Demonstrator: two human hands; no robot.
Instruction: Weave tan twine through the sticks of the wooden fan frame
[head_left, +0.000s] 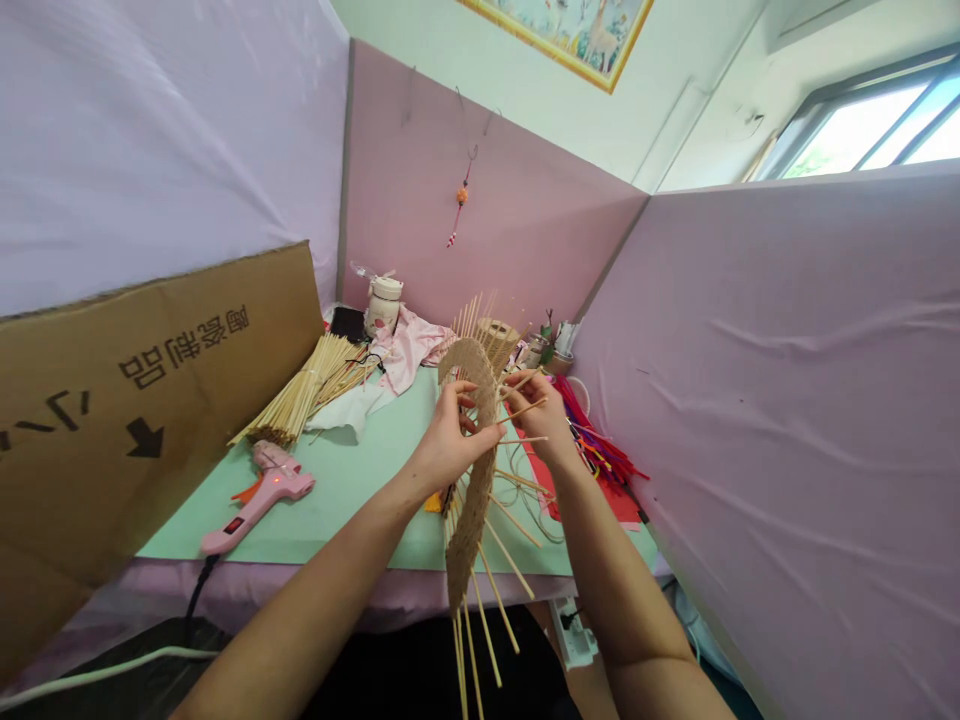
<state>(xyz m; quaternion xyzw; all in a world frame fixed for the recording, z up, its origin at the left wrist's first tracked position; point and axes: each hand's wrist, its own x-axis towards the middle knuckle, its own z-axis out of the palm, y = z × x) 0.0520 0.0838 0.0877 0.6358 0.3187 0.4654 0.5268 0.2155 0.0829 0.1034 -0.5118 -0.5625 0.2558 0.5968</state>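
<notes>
Left hand [444, 440] gripped woven band [477, 500] upright over green table [352, 510]; right hand [546, 415] narrow at sticks [525, 410], exact hold unclear. Step seemed stick adjustment; next move called for steady band.

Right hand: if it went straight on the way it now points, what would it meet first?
Likely the curved brown band, just beyond the right hand's fingertips. Depth is unclear there; they may already touch it.

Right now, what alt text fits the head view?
The left hand holds a tan, curved band bristling with thin sticks, the right hand among them. A pink glue gun and stick bundle lie at left on the pale green table.
</notes>
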